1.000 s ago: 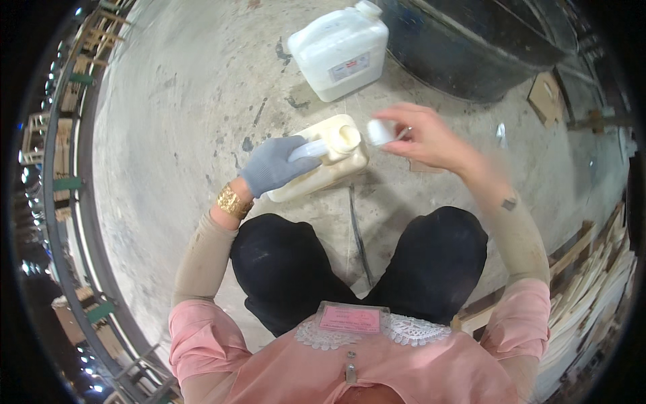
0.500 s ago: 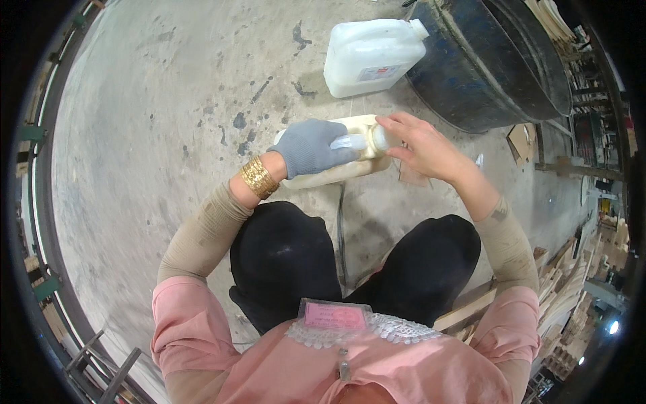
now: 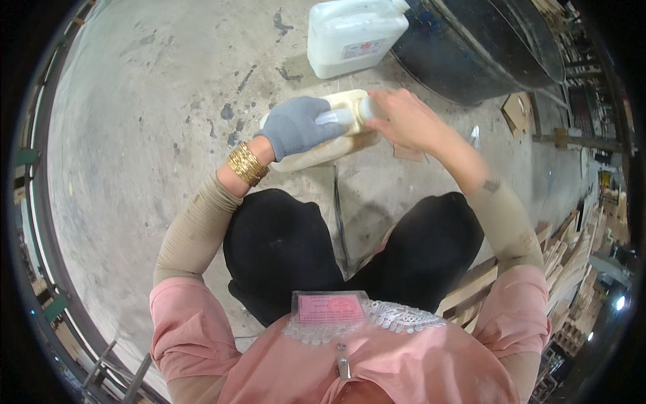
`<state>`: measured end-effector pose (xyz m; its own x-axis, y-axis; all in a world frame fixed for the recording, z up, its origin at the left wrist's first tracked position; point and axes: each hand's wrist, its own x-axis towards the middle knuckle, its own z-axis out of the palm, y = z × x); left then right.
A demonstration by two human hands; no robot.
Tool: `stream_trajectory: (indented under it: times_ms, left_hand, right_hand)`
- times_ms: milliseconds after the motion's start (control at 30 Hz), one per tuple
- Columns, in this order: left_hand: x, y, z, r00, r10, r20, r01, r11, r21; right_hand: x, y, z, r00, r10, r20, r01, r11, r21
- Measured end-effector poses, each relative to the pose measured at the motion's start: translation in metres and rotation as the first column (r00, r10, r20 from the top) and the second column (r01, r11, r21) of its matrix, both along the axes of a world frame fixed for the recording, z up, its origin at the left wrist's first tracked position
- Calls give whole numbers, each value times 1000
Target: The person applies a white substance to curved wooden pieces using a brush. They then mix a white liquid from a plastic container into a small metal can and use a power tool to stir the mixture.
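A yellowish-white plastic jug (image 3: 311,160) is on the concrete floor in front of my knees, its capped end toward the right. My left hand (image 3: 296,128), in a grey knit glove, lies over the jug and is closed round its handle, part of which shows pale between the fingers. My bare right hand (image 3: 407,120) is at the white screw cap (image 3: 367,108), with thumb and fingers closed round it. That hand is slightly smeared by motion and covers part of the cap.
A second white jug (image 3: 356,40) with a label stands just beyond. Dark metal drums (image 3: 471,54) are at the far right. Cardboard pieces (image 3: 516,113) lie on the floor near them. Wood strips (image 3: 562,262) are stacked at my right.
My right fingers have turned and closed more tightly about the cap. My left hand keeps its hold on the handle. The whole view has shifted a little.
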<state>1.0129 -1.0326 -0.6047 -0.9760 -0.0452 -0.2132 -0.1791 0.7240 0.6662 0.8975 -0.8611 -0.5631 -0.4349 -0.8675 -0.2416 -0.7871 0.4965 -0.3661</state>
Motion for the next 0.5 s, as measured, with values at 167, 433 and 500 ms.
stream_trajectory:
  times_ms: [167,433,500]
  left_hand:
    - [1,3,-8,995,22,-95,-21,1000,14]
    - [-34,24,9,994,97,-44,-93,992,85]
    - [-55,33,16,997,80,-16,-79,995,54]
  right_hand:
    - [-5,-14,7,997,-66,44,55,976,211]
    - [-61,131,-19,927,-372,56,375,906,-198]
    - [-61,179,-56,858,-513,-9,513,858,-3]
